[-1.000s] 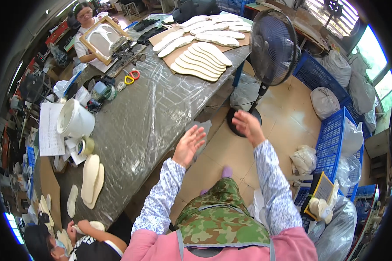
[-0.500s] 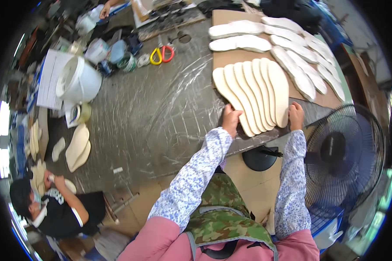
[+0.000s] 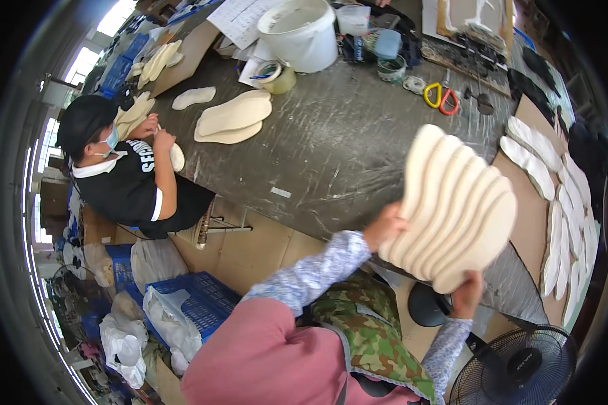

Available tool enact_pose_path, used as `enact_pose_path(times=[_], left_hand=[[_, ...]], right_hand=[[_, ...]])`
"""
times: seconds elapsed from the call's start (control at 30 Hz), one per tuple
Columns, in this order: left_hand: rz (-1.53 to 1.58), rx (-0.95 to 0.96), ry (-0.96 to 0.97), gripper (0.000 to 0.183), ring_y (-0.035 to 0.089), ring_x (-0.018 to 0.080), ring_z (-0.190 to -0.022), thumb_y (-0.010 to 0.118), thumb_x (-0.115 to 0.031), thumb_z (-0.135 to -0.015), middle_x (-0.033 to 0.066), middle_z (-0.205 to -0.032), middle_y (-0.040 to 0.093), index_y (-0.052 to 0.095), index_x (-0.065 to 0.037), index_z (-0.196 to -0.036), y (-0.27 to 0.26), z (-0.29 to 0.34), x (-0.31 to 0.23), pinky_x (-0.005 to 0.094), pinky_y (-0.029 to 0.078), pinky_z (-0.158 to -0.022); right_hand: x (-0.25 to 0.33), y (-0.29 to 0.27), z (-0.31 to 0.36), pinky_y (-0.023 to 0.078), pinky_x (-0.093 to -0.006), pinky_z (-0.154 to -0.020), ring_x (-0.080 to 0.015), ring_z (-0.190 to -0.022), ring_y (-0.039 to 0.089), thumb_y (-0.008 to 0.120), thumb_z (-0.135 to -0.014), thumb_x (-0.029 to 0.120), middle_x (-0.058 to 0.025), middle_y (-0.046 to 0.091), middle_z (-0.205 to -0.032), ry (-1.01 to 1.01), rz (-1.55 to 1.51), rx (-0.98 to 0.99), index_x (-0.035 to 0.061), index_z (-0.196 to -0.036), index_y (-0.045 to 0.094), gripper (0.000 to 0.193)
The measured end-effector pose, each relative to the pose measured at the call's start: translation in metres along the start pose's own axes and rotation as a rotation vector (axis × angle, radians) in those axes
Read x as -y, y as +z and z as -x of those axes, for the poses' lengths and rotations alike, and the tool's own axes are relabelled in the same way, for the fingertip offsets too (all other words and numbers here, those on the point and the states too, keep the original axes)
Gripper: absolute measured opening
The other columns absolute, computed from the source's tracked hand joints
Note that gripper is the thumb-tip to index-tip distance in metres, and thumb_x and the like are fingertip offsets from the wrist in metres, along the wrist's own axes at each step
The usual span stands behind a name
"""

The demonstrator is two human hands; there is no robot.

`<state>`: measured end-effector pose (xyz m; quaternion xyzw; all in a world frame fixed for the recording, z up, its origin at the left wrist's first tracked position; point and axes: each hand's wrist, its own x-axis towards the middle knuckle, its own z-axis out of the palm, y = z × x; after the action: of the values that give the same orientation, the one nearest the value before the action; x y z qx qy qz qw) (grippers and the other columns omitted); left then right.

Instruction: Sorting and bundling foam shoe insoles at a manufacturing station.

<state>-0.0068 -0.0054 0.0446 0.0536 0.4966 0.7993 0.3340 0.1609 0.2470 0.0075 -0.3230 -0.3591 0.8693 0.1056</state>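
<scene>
A fanned row of several cream insoles (image 3: 446, 202) is held between my two hands over the table's near edge. My left hand (image 3: 386, 227) grips the row at its left side, thumb on top. At the lower right end my right hand (image 3: 467, 294) is closed around the rim of the nearest insole. Some fingers of both hands are hidden under the insoles. Beyond them, to the right, white padded insole-shaped pieces (image 3: 528, 167) lie in rows on a brown cardboard sheet (image 3: 524, 226).
On the dark table (image 3: 317, 148) are scissors (image 3: 440, 99) with yellow and red handles, a white bucket (image 3: 298, 37), a glue jar (image 3: 277, 79) and two loose insoles (image 3: 234, 115). A co-worker (image 3: 132, 158) sits at the left. A black fan (image 3: 520, 368) stands near my right arm.
My view has swung to the left. The fanned insoles have come off the cardboard's edge into both hands, and my right hand has closed on their near end.
</scene>
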Motion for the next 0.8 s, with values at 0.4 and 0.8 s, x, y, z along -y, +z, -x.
enact_pose_path(times=[0.4, 0.8], left_hand=[[-0.552, -0.308, -0.168, 0.046, 0.055, 0.0214, -0.114, 0.046, -0.008, -0.086, 0.0139, -0.125, 0.057, 0.047, 0.000, -0.132, -0.377, 0.090, -0.154, 0.0322, 0.043, -0.099], [-1.238, -0.560, 0.384, 0.031, 0.054, 0.0217, -0.107, 0.047, -0.005, -0.094, 0.0123, -0.113, 0.055, 0.054, 0.001, -0.123, -0.265, 0.093, -0.166, 0.0333, 0.043, -0.094]], right_hand=[[-0.209, 0.291, 0.029, 0.053, -0.0324, -0.082, -0.0192, -0.090, 0.065, 0.059, -0.087, 0.008, -0.0088, 0.063, -0.111, 0.612, 0.615, 0.702, 0.0024, -0.126, 0.050, 0.040], [-0.072, 0.143, -0.074, 0.053, -0.0305, -0.073, -0.0178, -0.080, 0.068, 0.064, -0.085, 0.016, -0.0092, 0.071, -0.090, -0.313, 0.997, -0.091, 0.0043, -0.099, 0.069, 0.019]])
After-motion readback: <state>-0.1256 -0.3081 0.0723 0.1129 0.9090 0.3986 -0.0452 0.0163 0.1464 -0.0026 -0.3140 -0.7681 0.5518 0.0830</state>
